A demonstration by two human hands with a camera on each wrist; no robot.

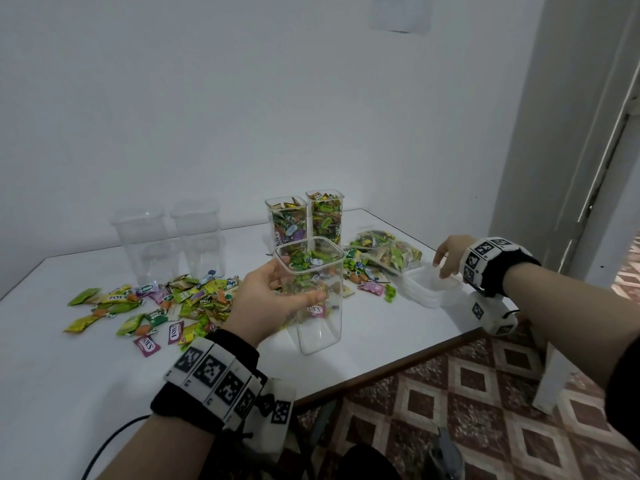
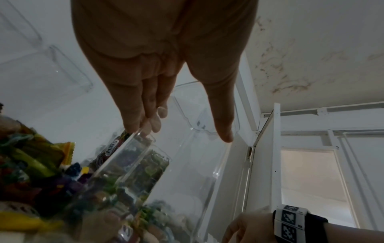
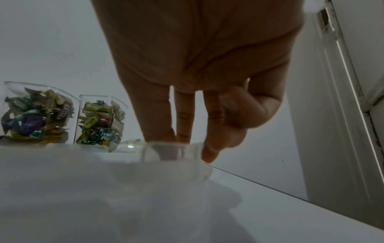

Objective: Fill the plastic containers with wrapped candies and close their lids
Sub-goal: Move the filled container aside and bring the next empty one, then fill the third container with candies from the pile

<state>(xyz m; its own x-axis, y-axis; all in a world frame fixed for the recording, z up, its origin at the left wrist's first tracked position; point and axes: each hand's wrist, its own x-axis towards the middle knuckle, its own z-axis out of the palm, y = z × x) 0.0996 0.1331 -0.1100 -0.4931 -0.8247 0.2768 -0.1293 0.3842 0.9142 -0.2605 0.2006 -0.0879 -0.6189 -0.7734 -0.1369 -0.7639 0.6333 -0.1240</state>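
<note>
The container [image 1: 318,292] is clear, open-topped and looks empty; it is held tilted above the bench [image 1: 398,327], near its front edge, in the left hand [image 1: 266,299]. Fingers go round its far wall and the thumb lies across the near wall, so the hand grips it around the upper half. Two filled containers [image 1: 304,220] stand lidless behind it toward the back edge, two empty ones [image 1: 169,240] stand further left, and loose candies [image 1: 156,306] lie scattered on the left part of the bench.

The right hand [image 1: 450,258] reaches to the stack of lids [image 1: 429,289] at the right edge. Its fingers are curled down onto the top lid's rim, thumb tucked beside them; the right wrist view shows the tips touching the rim, but I cannot tell whether they already pinch it.

Risks, as I judge them: the lids are nested, so lifting one may drag a second along or slide the stack off the right edge. The smooth tilted container could slip in a one-handed hold. Capping it now would also shut an unfilled container.

The left forearm comes in from the front edge, wrist bent inward; the right arm is stretched far out, palm down.
</note>
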